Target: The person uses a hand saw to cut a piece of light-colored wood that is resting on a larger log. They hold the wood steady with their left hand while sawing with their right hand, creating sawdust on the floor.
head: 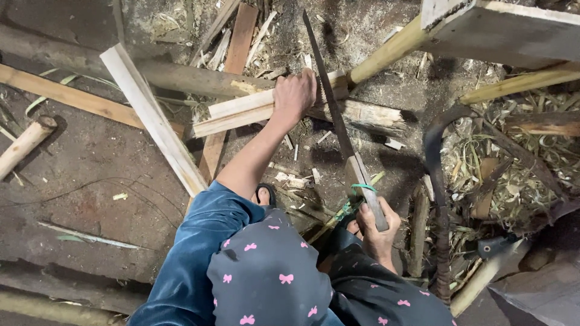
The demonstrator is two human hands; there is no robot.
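Near: knees in dark cloth w/ pink bows. R hand is gripping wooden handle of hand saw, fingers wrapped tight. Blade is running far-left up to pale wood strip, crossing it just beside L hand. L hand is pressing down, fingers curled over strip, center of scene. Far right: pale stool leg is slanting. Left: loose plank is lying on dirt floor.

A pale split wooden slat is pressed under the left hand, across a rough log. Just right of that hand, a long-bladed handsaw is set, its wooden handle gripped in the right hand, nearer the body.
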